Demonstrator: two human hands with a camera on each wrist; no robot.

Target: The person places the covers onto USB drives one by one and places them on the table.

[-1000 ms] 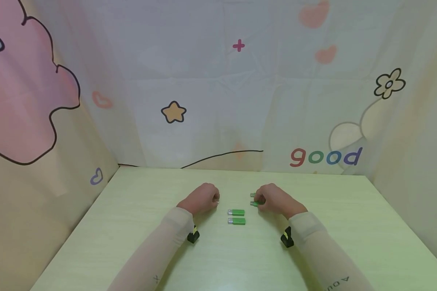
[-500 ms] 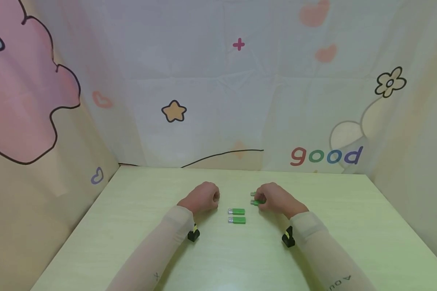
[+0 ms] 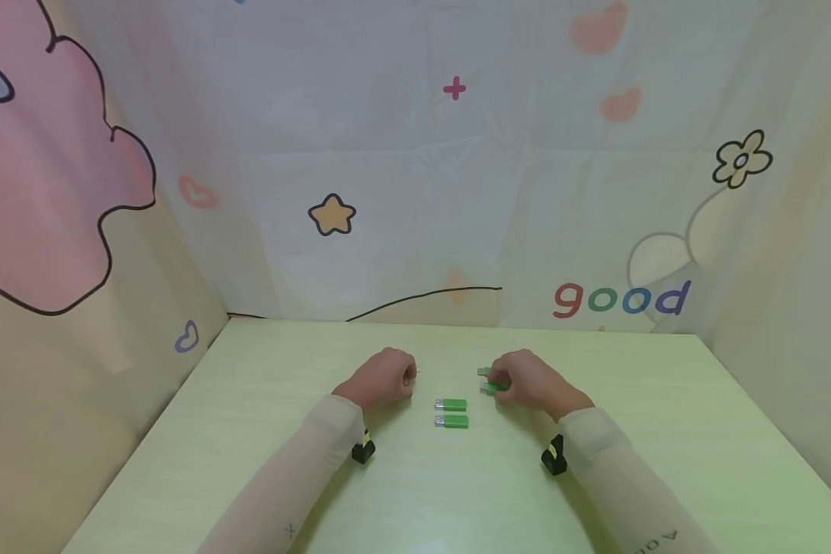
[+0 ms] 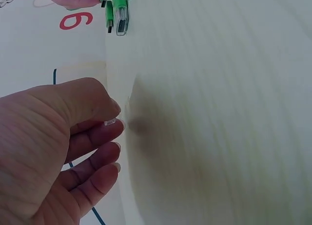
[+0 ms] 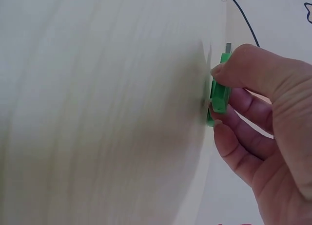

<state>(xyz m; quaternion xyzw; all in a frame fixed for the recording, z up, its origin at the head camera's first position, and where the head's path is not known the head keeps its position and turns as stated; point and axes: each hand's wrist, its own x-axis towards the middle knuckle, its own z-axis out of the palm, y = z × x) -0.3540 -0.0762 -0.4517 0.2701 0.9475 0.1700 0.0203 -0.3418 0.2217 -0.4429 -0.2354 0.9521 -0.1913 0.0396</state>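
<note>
My right hand (image 3: 526,382) pinches a green USB stick (image 5: 219,96) between thumb and fingertips, low over the pale green table (image 3: 249,431), metal plug pointing away from my palm. A second stick (image 3: 482,372) pokes out just behind it. My left hand (image 3: 382,377) rests curled, thumb and forefinger pressed on a small clear cap (image 4: 113,121). To do this well, I reckon I should keep the pinch on the stick's flat sides and hold it level. The two parked sticks (image 3: 452,413) lie side by side between my hands in the head view; the right wrist view misses them, but alone shows my pinch.
</note>
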